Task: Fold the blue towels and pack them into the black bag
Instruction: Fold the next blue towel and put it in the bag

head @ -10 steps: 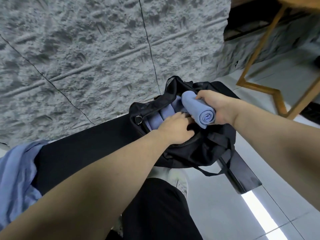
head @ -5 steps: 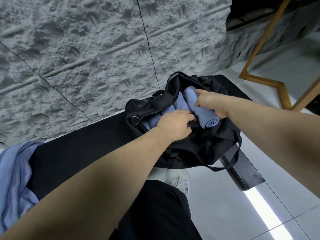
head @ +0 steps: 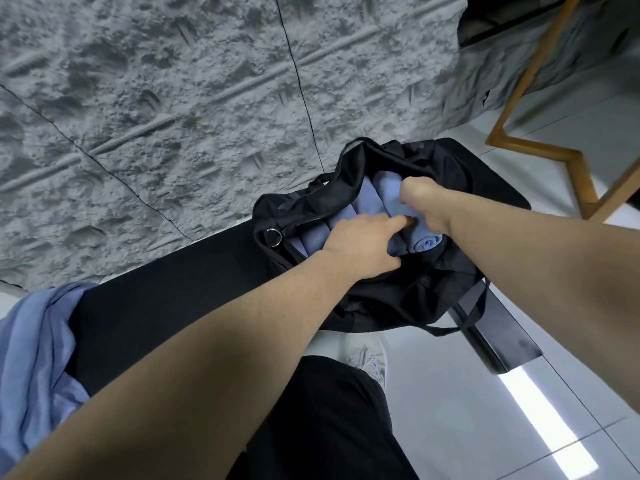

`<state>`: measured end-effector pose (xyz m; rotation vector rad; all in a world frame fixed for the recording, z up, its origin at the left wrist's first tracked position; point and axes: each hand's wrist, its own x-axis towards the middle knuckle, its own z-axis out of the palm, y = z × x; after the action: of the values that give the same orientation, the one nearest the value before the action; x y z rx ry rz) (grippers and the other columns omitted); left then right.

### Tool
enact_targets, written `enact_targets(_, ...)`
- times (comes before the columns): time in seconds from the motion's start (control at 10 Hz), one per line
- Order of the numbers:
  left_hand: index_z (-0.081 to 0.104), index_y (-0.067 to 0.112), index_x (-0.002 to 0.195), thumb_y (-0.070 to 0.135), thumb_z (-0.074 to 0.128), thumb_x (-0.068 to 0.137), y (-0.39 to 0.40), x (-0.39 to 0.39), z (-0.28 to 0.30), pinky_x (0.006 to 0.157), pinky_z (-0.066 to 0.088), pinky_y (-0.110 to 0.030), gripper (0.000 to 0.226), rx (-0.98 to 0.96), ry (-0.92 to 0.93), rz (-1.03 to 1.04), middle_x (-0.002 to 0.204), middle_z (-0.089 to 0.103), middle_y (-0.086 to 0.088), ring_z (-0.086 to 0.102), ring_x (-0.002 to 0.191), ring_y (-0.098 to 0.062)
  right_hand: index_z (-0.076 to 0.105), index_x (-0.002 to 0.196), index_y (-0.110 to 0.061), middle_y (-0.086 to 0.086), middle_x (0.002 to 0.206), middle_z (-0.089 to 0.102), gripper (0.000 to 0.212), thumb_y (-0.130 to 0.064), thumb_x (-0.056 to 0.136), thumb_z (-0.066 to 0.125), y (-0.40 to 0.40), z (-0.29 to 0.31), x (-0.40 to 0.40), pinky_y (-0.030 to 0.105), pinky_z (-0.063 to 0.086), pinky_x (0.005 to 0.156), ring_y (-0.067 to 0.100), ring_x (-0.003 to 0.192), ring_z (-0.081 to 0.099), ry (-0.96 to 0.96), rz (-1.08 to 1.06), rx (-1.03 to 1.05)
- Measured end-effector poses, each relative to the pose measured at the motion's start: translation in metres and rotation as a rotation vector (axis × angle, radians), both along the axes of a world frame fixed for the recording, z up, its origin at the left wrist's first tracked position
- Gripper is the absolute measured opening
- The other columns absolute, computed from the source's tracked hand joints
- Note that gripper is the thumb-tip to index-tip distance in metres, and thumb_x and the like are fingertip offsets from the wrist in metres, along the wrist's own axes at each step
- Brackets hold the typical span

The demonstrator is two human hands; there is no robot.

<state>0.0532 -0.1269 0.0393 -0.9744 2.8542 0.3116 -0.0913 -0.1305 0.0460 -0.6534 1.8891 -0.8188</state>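
Note:
The black bag (head: 398, 299) lies unzipped on a black bench (head: 173, 289). Several rolled blue towels (head: 346, 216) lie side by side inside it. My right hand (head: 424, 202) grips the rightmost rolled towel (head: 427, 242) from above and holds it down in the bag beside the others; its spiral end faces me. My left hand (head: 363, 244) rests on the neighbouring rolls at the bag's near rim, fingers stretched toward the right hand. A heap of unfolded blue towels (head: 31, 358) lies on the bench's far left end.
A rough grey wall (head: 173, 116) runs right behind the bench. A wooden frame leg (head: 540, 154) stands on the pale tiled floor at the right. My black trouser leg and a white shoe (head: 367, 355) are below the bench edge. The bag's strap (head: 474, 313) hangs over the bench front.
My right hand has brought the rolled towel down from above the bag into the opening and pushed it beside the other rolls. My left hand stayed on the rolls, its fingers now straighter.

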Motion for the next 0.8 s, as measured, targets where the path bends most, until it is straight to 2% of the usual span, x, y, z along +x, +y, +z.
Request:
enact_targets(0.1,0.022,0.042,0.153,0.048,0.059,0.088,0.002,-0.003,-0.005,0.081,0.037,-0.039,0.075,-0.074,-0.086,-0.019,0.129,0.047,0.003,0.043,0.119,-0.024,0.053,0.098,-0.005,0.006,0.079,0.043,0.016,-0.012,0.101,0.04,0.001,0.005,0.004,0.028,0.028,0.053,0.017,0.063,0.036,0.167,0.049,0.12)
enact_targets(0.2,0.023,0.044,0.152,0.052,0.056,0.088,0.005,-0.009,-0.007,0.091,0.038,-0.045,0.072,-0.106,-0.132,0.007,0.135,0.042,0.001,0.038,0.124,-0.027,0.05,0.132,0.002,0.009,0.092,0.049,0.035,-0.012,0.105,0.036,0.002,0.003,0.0,0.028,0.036,0.07,0.022,0.085,0.046,0.196,0.166,0.147)
enact_targets(0.3,0.024,0.046,0.15,0.051,0.052,0.09,0.008,-0.02,-0.007,0.095,0.036,-0.05,0.066,-0.1,-0.183,0.025,0.132,0.038,-0.003,0.034,0.124,-0.031,0.049,0.135,0.006,0.018,0.139,0.051,0.035,-0.004,0.103,0.039,0.006,0.009,-0.001,0.032,0.041,0.094,0.031,0.126,0.05,0.38,0.367,0.256)
enact_targets(0.4,0.028,0.047,0.148,0.05,0.049,0.093,0.009,-0.026,-0.005,0.096,0.035,-0.05,0.059,-0.079,-0.226,0.043,0.13,0.036,-0.004,0.031,0.124,-0.031,0.053,0.132,0.008,0.018,0.131,0.056,0.034,0.001,0.101,0.041,0.01,0.01,-0.001,0.032,0.045,0.085,0.03,0.115,0.055,0.508,0.475,0.294)
enact_targets(0.5,0.036,0.039,0.145,0.046,0.044,0.096,0.009,-0.029,0.001,0.096,0.036,-0.049,0.05,-0.028,-0.27,0.045,0.131,0.036,-0.003,0.031,0.125,-0.03,0.053,0.128,0.009,0.021,0.126,0.058,0.032,-0.003,0.102,0.038,0.018,0.011,0.001,0.03,0.037,0.076,0.027,0.098,0.054,0.479,0.436,0.262)
enact_targets(0.6,0.041,0.032,0.143,0.043,0.042,0.098,0.011,-0.022,0.007,0.09,0.037,-0.044,0.046,-0.019,-0.215,0.044,0.132,0.043,-0.001,0.037,0.124,-0.028,0.053,0.129,0.007,0.023,0.125,0.059,0.035,-0.01,0.101,0.041,0.024,0.01,0.003,0.034,0.046,0.087,0.033,0.108,0.059,0.491,0.388,0.215)
enact_targets(0.7,0.046,0.029,0.141,0.04,0.042,0.097,0.014,-0.012,0.01,0.079,0.035,-0.038,0.045,-0.02,-0.161,0.057,0.128,0.049,-0.004,0.047,0.118,-0.028,0.051,0.133,0.004,0.023,0.137,0.053,0.039,-0.013,0.1,0.042,0.031,0.013,0.007,0.034,0.042,0.099,0.036,0.124,0.052,0.512,0.347,0.15)
enact_targets(0.8,0.05,0.028,0.138,0.04,0.043,0.097,0.023,0.003,0.019,0.074,0.031,-0.035,0.043,-0.066,-0.133,0.058,0.121,0.055,-0.005,0.054,0.111,-0.028,0.051,0.14,-0.007,0.015,0.146,0.048,0.045,-0.02,0.098,0.046,0.04,0.021,0.017,0.035,0.042,0.106,0.031,0.128,0.05,0.524,0.343,0.043)
